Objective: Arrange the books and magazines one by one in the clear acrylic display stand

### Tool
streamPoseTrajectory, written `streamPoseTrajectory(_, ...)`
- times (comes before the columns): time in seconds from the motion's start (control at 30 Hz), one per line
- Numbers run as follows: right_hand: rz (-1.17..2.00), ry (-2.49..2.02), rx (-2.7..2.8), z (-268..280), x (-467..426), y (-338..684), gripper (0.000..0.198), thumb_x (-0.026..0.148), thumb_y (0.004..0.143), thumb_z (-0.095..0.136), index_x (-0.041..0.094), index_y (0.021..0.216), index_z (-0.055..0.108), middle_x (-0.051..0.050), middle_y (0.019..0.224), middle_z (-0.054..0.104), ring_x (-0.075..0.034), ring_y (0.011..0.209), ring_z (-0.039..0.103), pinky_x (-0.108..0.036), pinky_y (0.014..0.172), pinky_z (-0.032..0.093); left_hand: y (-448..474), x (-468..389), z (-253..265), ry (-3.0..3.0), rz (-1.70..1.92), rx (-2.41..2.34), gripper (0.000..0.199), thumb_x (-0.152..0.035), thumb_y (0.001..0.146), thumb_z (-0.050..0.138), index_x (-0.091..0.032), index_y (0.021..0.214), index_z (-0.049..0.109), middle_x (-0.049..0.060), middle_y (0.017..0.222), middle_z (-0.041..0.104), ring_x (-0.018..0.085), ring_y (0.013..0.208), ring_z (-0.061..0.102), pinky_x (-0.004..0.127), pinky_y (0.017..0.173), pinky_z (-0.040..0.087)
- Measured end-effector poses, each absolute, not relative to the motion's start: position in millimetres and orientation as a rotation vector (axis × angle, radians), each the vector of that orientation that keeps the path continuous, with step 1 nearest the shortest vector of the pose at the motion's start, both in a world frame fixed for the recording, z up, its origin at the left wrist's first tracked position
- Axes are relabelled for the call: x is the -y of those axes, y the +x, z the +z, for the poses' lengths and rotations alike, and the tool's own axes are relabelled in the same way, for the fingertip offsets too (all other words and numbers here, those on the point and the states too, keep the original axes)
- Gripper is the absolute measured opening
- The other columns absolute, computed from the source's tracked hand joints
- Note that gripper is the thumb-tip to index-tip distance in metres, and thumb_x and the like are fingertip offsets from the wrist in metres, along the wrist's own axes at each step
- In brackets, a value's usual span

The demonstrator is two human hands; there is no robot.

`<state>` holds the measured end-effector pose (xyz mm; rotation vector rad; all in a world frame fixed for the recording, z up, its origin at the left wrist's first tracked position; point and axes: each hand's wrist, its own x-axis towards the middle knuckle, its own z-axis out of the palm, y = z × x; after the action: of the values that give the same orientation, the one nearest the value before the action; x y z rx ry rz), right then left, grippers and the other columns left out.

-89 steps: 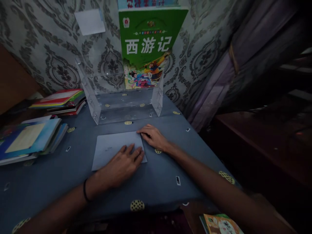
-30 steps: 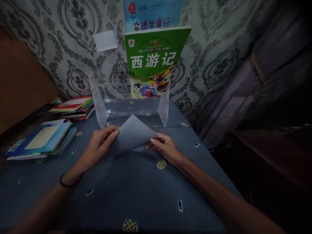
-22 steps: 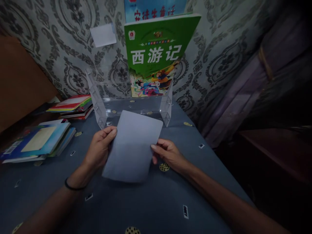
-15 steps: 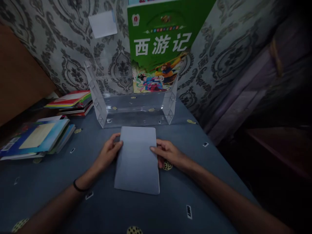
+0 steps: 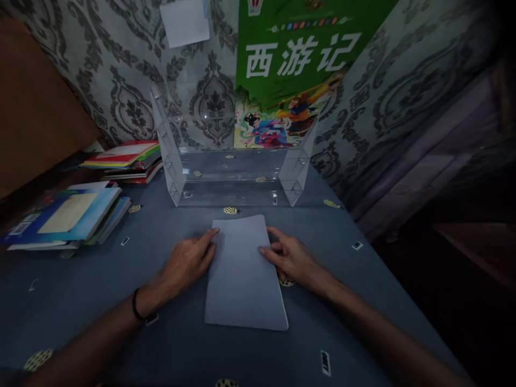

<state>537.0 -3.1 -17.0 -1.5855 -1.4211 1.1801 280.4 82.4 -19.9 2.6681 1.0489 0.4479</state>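
A thin booklet with a plain grey-blue cover [image 5: 244,274] lies in front of me, its top edge slightly bowed. My right hand [image 5: 292,258] pinches its right edge, thumb on the cover and fingers underneath. At the upper left edge, my left hand [image 5: 189,263] rests its stretched index finger on the cover corner. The left thumb is beside that edge, and the other fingers are partly hidden. Beyond the booklet stands a clear acrylic rack [image 5: 237,193], with a large green picture book [image 5: 296,97] upright in its back right part.
On the left lie a stack of books with a blue one on top [image 5: 60,217] and another stack with a red one on top [image 5: 123,156]. A dark blue patterned cloth [image 5: 169,349] covers the table. A white card [image 5: 185,24] is on the patterned wall.
My left hand has shifted from gripping the booklet's left edge to laying its index finger on the upper left corner. The right hand keeps its pinch. The view has shifted slightly.
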Motion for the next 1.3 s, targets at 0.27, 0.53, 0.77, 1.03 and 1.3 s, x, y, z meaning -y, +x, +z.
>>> streamPoseTrajectory(0.27, 0.706, -1.814, 1.687, -14.3, 2.2, 547.5, 0.038, 0.037, 0.086, 0.064, 0.018, 0.118, 0.071, 0.005, 0.049, 0.059, -0.017, 0.043, 0.055, -0.027, 0.046, 0.035, 280.7, -95.2, -20.3, 3.007, 0.497, -0.835, 0.024, -0.026, 0.101, 0.050, -0.018, 0.121, 0.062, 0.012, 0.128, 0.068, 0.027, 0.117, 0.063, 0.041, 0.089, 0.059)
streamPoseTrajectory(0.53, 0.166, -1.586, 2.153, -15.7, 2.6, 507.3, 0.032, 0.026, 0.101, 0.048, 0.018, 0.124, 0.069, -0.015, 0.120, 0.074, -0.029, 0.107, 0.072, -0.042, 0.089, 0.057, 280.7, -96.2, -28.5, 2.942, 0.570, -0.826, 0.022, -0.025, 0.101, 0.049, -0.018, 0.117, 0.062, 0.015, 0.134, 0.065, 0.030, 0.121, 0.063, 0.051, 0.098, 0.055)
streamPoseTrajectory(0.77, 0.202, -1.340, 2.384, -34.5, -7.7, 483.5, 0.047, 0.032, 0.104, 0.050, 0.012, 0.146, 0.053, -0.018, 0.152, 0.053, -0.027, 0.146, 0.046, -0.048, 0.121, 0.041, 280.2, -98.4, -33.5, 2.912, 0.641, -0.811, 0.024, -0.022, 0.101, 0.046, -0.019, 0.119, 0.061, 0.014, 0.132, 0.067, 0.029, 0.120, 0.063, 0.050, 0.098, 0.054)
streamPoseTrajectory(1.03, 0.180, -1.500, 2.204, -43.6, -7.4, 522.5, 0.045, 0.030, 0.103, 0.049, 0.015, 0.145, 0.057, -0.017, 0.151, 0.055, -0.031, 0.142, 0.050, -0.055, 0.120, 0.041, 280.0, -100.5, -32.0, 2.878, 0.635, -0.788, 0.024, -0.023, 0.101, 0.047, -0.019, 0.119, 0.063, 0.014, 0.131, 0.067, 0.030, 0.119, 0.064, 0.048, 0.095, 0.055)
streamPoseTrajectory(1.3, 0.176, -1.532, 2.052, -47.6, -13.2, 555.4, 0.039, 0.028, 0.102, 0.047, 0.016, 0.134, 0.066, -0.015, 0.141, 0.064, -0.029, 0.134, 0.059, -0.057, 0.117, 0.043, 280.1, -99.5, -29.6, 2.876, 0.585, -0.810, 0.025, -0.025, 0.102, 0.044, -0.018, 0.118, 0.062, 0.016, 0.134, 0.065, 0.032, 0.117, 0.064, 0.053, 0.093, 0.055)
